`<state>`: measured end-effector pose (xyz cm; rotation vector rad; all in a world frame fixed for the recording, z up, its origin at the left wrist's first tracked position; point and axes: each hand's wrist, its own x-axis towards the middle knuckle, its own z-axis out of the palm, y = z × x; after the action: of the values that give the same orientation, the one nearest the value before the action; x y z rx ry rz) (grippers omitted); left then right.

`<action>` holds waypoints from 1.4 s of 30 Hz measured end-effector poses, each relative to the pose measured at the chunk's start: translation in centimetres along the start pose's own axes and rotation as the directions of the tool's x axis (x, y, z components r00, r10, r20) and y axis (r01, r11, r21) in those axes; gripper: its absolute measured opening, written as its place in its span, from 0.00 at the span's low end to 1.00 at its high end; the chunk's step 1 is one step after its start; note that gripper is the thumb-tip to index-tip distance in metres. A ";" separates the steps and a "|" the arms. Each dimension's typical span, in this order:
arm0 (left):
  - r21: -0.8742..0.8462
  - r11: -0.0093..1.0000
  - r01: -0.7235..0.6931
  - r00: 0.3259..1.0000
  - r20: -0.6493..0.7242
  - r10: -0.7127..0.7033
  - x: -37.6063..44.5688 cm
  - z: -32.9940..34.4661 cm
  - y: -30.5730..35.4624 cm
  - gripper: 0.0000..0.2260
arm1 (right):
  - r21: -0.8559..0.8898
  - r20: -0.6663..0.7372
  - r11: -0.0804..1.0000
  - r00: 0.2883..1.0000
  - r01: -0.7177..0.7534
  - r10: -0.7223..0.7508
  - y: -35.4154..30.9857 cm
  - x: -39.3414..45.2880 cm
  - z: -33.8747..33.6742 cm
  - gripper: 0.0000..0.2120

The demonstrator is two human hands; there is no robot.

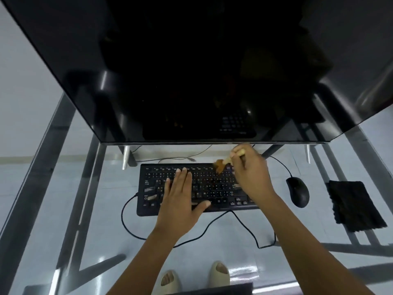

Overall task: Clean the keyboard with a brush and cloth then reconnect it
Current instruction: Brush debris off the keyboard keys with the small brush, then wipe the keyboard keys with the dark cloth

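Black and flat, the keyboard (198, 187) lies on the glass desk (234, 258) below the monitor (191, 71), several left keys worn pale. The left hand (180, 199) presses flat on its keys, fingers straight. The right hand (251, 175) grips a tan brush (223, 163), bristles on the top row. A dark cloth (355, 205) lies right of the mouse (297, 191).

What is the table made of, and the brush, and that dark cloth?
The table looks like clear glass on a metal frame: floor and feet show through, and it reflects light. The brush in the right hand seems to have a pale wooden handle and brownish bristles, though it is blurred. The cloth looks like soft, fuzzy fabric with ragged edges, maybe microfibre.
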<state>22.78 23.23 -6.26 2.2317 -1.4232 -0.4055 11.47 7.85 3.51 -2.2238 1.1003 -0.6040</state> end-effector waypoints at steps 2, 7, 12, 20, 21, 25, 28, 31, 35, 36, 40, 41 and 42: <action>0.002 1.000 0.010 1.000 -0.010 -0.010 0.3 0.7 0.4 0.39 | 0.105 0.098 0.992 0.994 -0.064 0.054 0.2 -0.5 -0.4 0.05; 0.046 0.998 0.047 0.998 -0.053 -0.045 0.7 1.8 1.5 0.33 | 0.039 0.122 0.999 0.992 -0.018 0.013 1.7 -1.1 -0.7 0.04; 0.078 0.992 0.096 0.992 -0.093 -0.088 1.0 2.2 1.7 0.31 | 0.180 0.201 0.977 0.977 -0.111 0.074 2.0 -0.9 -1.0 0.04; 0.044 0.987 0.153 0.982 -0.120 -0.146 1.8 3.1 4.3 0.33 | 0.428 -0.017 0.808 0.890 -0.405 0.455 8.2 -2.0 -6.2 0.06; 0.041 0.990 0.134 0.984 -0.120 -0.129 2.1 3.3 5.1 0.33 | 0.433 -0.028 0.791 0.871 -0.432 0.491 9.4 -2.7 -7.4 0.06; 0.015 1.000 0.027 0.995 -0.091 -0.026 4.1 4.7 10.2 0.32 | 0.397 -0.163 0.796 0.819 -0.456 0.550 13.9 -5.8 -12.5 0.05; -0.002 0.997 -0.079 0.996 -0.046 0.079 5.8 6.2 14.6 0.31 | 0.295 -0.276 0.820 0.778 -0.490 0.564 18.0 -7.5 -14.7 0.04; -0.003 0.984 -0.178 0.984 0.009 0.178 7.4 7.8 18.4 0.31 | 0.247 -0.322 0.807 0.740 -0.537 0.591 21.7 -8.4 -14.5 0.05; 0.008 0.959 -0.283 0.952 0.121 0.280 9.9 10.2 23.3 0.32 | 0.103 -0.371 0.883 0.805 -0.458 0.462 24.6 -9.1 -13.4 0.07; 0.020 0.954 -0.298 0.945 0.151 0.292 10.5 10.8 24.3 0.31 | 0.061 -0.372 0.894 0.821 -0.444 0.433 25.2 -9.3 -13.1 0.06; 0.036 0.946 -0.322 0.923 0.237 0.305 12.5 13.0 27.7 0.27 | -0.091 -0.366 0.901 0.855 -0.425 0.367 27.0 -9.5 -12.8 0.04; 0.033 0.947 -0.321 0.921 0.243 0.304 12.8 13.4 28.0 0.26 | -0.122 -0.358 0.900 0.864 -0.419 0.354 27.2 -9.5 -12.8 0.04; 0.036 0.946 -0.322 0.919 0.249 0.304 13.1 13.9 28.4 0.26 | -0.159 -0.347 0.895 0.872 -0.417 0.345 27.5 -9.5 -12.9 0.04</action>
<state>-0.19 -1.92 -3.22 2.0120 -1.9185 -0.5327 -17.05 -1.72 -6.83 -2.0449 1.8062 -0.6941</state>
